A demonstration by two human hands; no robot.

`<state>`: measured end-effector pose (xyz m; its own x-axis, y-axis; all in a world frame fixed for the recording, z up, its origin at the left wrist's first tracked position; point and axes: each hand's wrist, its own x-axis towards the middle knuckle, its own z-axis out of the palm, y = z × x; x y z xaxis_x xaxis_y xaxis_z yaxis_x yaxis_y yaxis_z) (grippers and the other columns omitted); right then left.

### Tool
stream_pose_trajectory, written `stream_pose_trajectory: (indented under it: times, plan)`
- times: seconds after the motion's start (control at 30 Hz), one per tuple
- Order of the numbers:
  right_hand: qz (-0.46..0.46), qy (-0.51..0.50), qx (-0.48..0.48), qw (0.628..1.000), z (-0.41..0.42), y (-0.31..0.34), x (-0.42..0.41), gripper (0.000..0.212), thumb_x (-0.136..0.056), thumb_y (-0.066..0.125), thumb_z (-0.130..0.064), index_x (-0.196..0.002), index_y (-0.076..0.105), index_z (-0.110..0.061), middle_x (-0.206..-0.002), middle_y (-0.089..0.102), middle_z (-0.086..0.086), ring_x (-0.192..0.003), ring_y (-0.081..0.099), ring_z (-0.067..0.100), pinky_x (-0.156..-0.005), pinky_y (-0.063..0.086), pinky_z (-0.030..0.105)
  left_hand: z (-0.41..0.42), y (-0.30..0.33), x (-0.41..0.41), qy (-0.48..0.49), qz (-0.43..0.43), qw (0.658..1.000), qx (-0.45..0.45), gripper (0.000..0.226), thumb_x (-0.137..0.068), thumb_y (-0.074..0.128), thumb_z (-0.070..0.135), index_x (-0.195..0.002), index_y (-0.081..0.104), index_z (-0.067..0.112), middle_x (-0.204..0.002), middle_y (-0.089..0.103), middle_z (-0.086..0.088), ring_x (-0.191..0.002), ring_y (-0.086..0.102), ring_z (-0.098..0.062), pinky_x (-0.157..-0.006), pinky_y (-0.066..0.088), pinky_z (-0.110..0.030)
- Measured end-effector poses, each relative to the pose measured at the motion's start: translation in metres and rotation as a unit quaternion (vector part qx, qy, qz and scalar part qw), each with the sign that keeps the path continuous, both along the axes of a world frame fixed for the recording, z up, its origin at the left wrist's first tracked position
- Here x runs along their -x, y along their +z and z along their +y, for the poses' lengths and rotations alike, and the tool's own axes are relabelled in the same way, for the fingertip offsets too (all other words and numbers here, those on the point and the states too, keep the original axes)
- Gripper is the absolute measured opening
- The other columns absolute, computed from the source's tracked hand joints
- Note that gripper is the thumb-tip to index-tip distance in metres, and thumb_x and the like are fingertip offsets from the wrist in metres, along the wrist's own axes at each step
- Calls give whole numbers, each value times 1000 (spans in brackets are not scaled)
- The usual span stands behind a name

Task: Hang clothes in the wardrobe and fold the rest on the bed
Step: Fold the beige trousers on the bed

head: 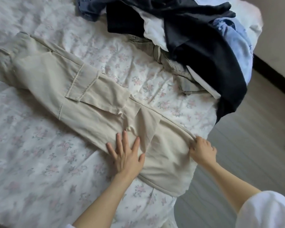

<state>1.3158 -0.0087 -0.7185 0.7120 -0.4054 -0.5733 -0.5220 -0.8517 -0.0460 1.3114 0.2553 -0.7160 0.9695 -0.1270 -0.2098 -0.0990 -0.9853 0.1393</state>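
Trousers (82,89) smoothed on bed (31,170): left hand (127,155) presses flat while right hand (201,149) pinches the waistband; pull taut before folding.

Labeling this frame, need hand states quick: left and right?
Left hand: open, fingers spread, pressing flat on the beige cargo trousers.
Right hand: closed, fingers curled, gripping the trousers' edge near the waist.

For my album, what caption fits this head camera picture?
Left hand flattens beige trousers on the bed; right hand pinches their edge.
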Motion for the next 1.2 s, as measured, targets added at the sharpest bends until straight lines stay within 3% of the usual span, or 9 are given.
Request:
stream_pose_trajectory:
  times: [0.23, 0.37, 0.53, 0.63, 0.73, 0.8, 0.97, 1.1, 1.2]
  plan:
    - [-191, 3, -64, 979, 30, 10, 12, 54, -84, 53, -7, -136, 37, -3, -139, 42, 13, -128, 38, 31, -103, 32, 45, 15, 0, 32, -317, -115, 937, 93, 46, -56, 82, 38, -97, 67, 22, -120, 46, -3, -115, 43, -25, -102, 23, -60]
    - [-133, -196, -177, 955, 53, -2, 58, 43, -91, 48, -9, -131, 41, 4, -130, 45, 21, -124, 39, 33, -102, 32, 37, 6, -7, 36, -357, -109, 923, 94, 30, -60, 77, 27, -88, 67, 22, -110, 46, -2, -103, 45, -21, -100, 28, -48]
    - [-2, -617, -256, 744, 71, -24, 98, 26, -98, 39, -20, -113, 46, 0, -102, 46, 15, -81, 47, 28, -77, 45, 41, -9, -11, 30, -379, -76, 914, 122, 20, -60, 72, 9, -72, 61, 21, -80, 58, 3, -81, 56, -18, -81, 32, -33]
    - [5, -690, -256, 677, 64, -29, 102, 31, -97, 44, -17, -121, 47, 3, -102, 52, 18, -86, 54, 32, -82, 50, 41, -14, -9, 26, -377, -69, 915, 123, 28, -49, 70, -4, -62, 59, 18, -68, 55, 3, -68, 55, -19, -75, 31, -31]
    - [-3, -717, -259, 647, 61, -32, 100, 12, -92, 45, -4, -80, 48, -5, -68, 51, 9, -47, 52, 16, -43, 42, 20, -16, -8, 27, -376, -70, 915, 132, 26, -50, 72, -4, -59, 59, 17, -67, 56, 2, -66, 54, -19, -73, 31, -31]
    - [-14, -706, -248, 663, 61, -37, 99, 23, -90, 43, 0, -68, 40, -7, -58, 42, 5, -33, 42, 13, -34, 32, 14, -14, -7, 29, -374, -73, 914, 140, 23, -54, 76, 1, -58, 59, 16, -68, 56, 2, -68, 54, -20, -74, 32, -31]
    - [6, -610, -165, 775, 60, -31, 112, 25, -91, 45, -4, -109, 56, 8, -106, 59, 23, -97, 57, 36, -69, 41, 33, -16, -6, 34, -358, -84, 915, 165, 23, -55, 79, 3, -59, 61, 17, -73, 58, 4, -75, 52, -17, -82, 34, -33]
    - [73, -502, -94, 857, 60, -8, 129, 32, -91, 44, -14, -117, 56, 1, -122, 56, 19, -110, 55, 34, -83, 45, 35, -16, -3, 47, -362, -77, 912, 175, 20, -58, 81, 8, -63, 64, 18, -88, 66, 0, -93, 48, -17, -94, 32, -41]
    - [26, -390, -34, 920, 69, 1, 121, 39, -94, 38, -20, -131, 42, -8, -139, 39, 12, -127, 38, 29, -102, 30, 42, -15, 6, 53, -347, -69, 926, 135, 19, -76, 59, 22, -94, 65, 20, -117, 62, -8, -116, 44, -23, -103, 25, -49]
